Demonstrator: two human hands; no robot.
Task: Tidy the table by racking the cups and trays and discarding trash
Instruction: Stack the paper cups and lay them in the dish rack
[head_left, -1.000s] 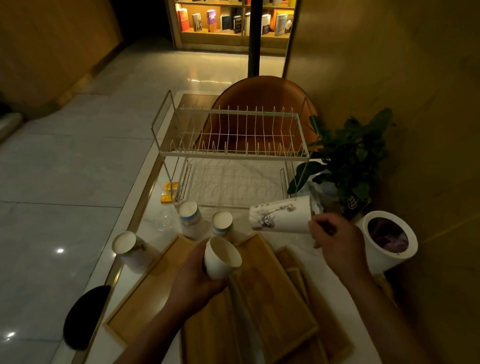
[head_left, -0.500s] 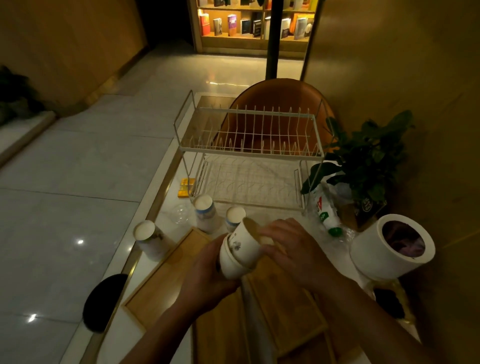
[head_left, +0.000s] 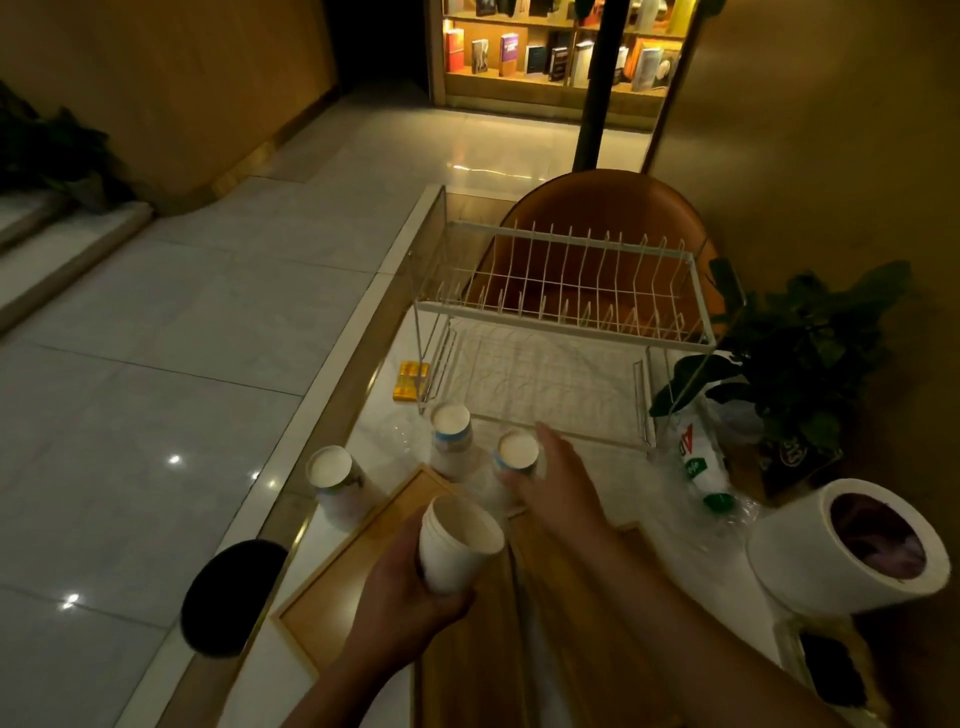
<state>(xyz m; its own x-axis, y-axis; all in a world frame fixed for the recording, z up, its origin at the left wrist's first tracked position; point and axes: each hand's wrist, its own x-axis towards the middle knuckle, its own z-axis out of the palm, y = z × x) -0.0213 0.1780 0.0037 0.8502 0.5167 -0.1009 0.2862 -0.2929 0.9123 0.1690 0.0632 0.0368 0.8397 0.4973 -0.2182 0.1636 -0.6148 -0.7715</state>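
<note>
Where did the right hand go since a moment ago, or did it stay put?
Yes. The right hand left the cup stack in the left hand and reached forward toward the dish rack, up to the small cup.

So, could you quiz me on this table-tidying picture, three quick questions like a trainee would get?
1. True or false: the dish rack holds nothing yet.
2. What does the left hand grip? A) a spoon B) stacked cups C) a plate
3. How many single cups stand on the table?
Key: 1 true; 2 B; 3 three.
</note>
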